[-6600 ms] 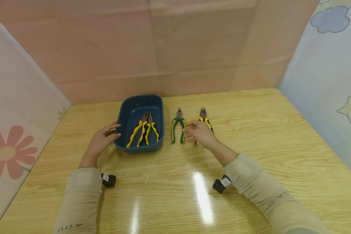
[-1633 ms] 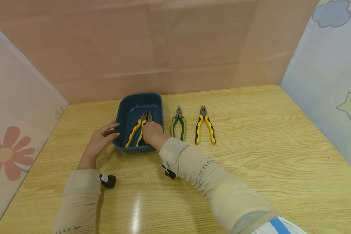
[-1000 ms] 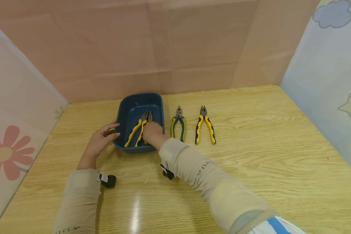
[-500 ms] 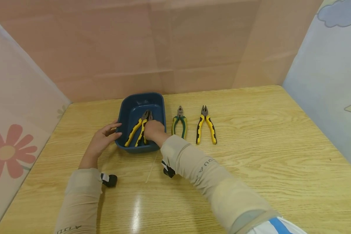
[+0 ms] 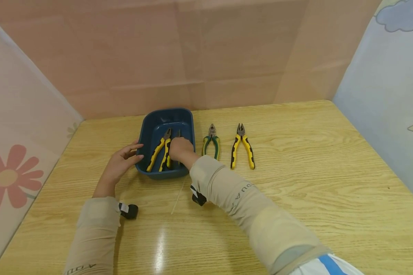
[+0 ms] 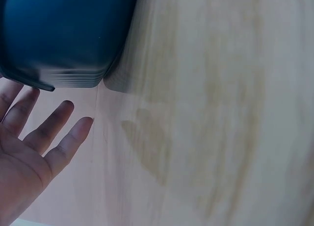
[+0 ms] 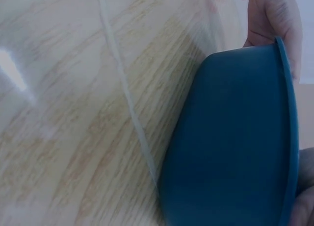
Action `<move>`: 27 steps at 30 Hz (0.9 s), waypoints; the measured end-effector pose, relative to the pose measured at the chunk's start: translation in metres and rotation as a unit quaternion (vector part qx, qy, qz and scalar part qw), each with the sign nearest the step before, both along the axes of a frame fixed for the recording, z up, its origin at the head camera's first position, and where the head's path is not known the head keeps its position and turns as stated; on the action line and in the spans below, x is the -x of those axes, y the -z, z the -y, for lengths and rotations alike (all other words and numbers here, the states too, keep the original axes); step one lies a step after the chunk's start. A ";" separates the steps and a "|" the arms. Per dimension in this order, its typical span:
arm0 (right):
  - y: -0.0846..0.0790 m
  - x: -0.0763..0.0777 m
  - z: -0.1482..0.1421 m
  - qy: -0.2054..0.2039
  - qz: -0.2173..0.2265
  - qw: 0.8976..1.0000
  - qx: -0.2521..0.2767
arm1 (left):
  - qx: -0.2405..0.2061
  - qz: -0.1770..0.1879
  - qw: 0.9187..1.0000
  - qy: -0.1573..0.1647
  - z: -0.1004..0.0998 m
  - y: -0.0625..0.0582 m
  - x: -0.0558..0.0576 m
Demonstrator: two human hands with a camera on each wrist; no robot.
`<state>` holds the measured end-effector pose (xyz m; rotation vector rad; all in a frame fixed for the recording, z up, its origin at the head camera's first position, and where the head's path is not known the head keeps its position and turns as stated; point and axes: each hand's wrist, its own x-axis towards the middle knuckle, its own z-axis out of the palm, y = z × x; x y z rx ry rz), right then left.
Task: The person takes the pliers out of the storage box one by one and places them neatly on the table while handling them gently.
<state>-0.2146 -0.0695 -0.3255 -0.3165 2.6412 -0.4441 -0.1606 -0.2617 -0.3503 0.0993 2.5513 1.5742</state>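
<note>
A blue plastic bin [image 5: 165,175] holds two pairs of yellow-and-black pliers. My right hand [image 5: 181,149] reaches over the front right of the bin, fist-like, gripping the right-hand combination pliers [image 5: 179,133]; only their dark nose and a little handle show past it. Close on their left lie the other yellow-and-black pliers [image 5: 155,153] with handles spread. At the bin's left side, my left hand [image 5: 120,162] touches the rim with extended fingers. The left wrist view has those fingers [image 6: 51,128] below the rim. In the right wrist view, the bin wall hides most of my right hand [image 7: 305,201].
Right of the bin, green-and-yellow pliers [image 5: 211,139] and another yellow-and-black pair [image 5: 241,139] lie on the wooden table [image 5: 313,172], noses away from me. A thin pale strip [image 5: 177,198] lies before the bin. A pink cloth backdrop [image 5: 227,57] stands behind.
My right hand has gone from beside the green pliers into the bin. The right-hand pliers inside have shifted rightward, their nose now apart from the other pair's. My left hand stays at the rim.
</note>
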 end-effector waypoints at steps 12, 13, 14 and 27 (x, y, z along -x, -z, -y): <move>-0.009 0.008 -0.002 -0.005 0.062 0.998 0.002 | -0.004 -0.001 1.000 -0.001 -0.001 0.000 -0.001; -0.010 0.008 -0.003 -0.006 0.063 0.998 0.004 | -0.004 0.000 1.000 -0.002 -0.001 0.000 -0.001; -0.011 0.009 -0.003 -0.007 0.062 0.998 0.008 | -0.004 -0.002 1.000 -0.001 0.000 0.000 0.000; -0.011 0.009 -0.010 0.011 0.032 0.998 0.052 | -0.002 -0.003 1.000 0.000 -0.001 -0.001 0.000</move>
